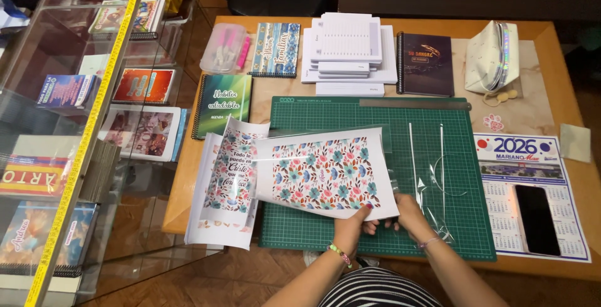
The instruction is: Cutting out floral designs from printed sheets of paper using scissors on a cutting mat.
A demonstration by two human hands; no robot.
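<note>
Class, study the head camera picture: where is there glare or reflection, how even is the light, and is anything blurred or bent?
Head view: warm, even light on the green cutting mat; glare glints on the clear film strips and the glass display case, which reflects. The floral printed sheet, held by the left hand and right hand, is sharp; the table edges bow slightly from the wide lens.

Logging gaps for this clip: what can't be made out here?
Head view only:
- right hand: fingers hidden under the floral sheet, so its grip is unreadable.
- left hand: only the thumb shows on that sheet.
- clear film strips on the cutting mat: edges barely visible.
</note>
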